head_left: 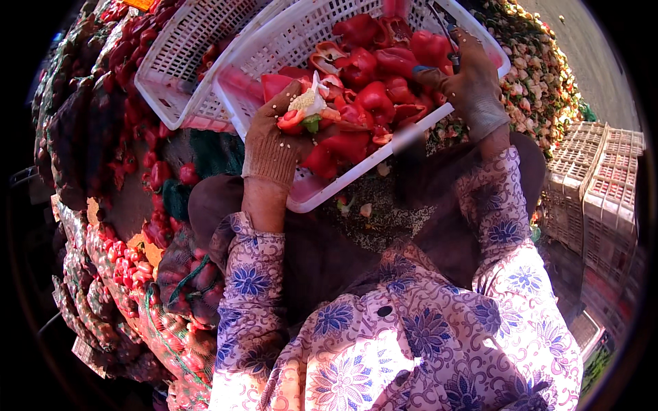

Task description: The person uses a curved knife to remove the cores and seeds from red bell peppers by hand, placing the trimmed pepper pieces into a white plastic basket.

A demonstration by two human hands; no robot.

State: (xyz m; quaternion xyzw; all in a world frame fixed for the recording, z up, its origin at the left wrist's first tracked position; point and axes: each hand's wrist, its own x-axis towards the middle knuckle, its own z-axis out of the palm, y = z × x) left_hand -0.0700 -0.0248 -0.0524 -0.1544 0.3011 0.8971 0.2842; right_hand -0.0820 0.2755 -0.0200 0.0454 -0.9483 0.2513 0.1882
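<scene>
My left hand [274, 140], in a brown knitted glove, is closed around a red pepper core [308, 108] with pale seeds and a green stem end. Loose seeds stick to the glove. My right hand [471, 85], also gloved, grips what looks like a small knife [453, 51] with a slim metal blade and dark parts; the fingers partly hide it. Both hands are over a white plastic basket [319, 198] tilted across my lap. Cut red bell pepper pieces [375, 103] fill its middle, between the two hands.
A second white basket [168, 82] stands at the left. Discarded pepper cores [534, 82] form a heap at the right. Stacked crates [582, 171] stand nearer on that side. Net sacks of red peppers [185, 335] and loose peppers [161, 175] lie to the left.
</scene>
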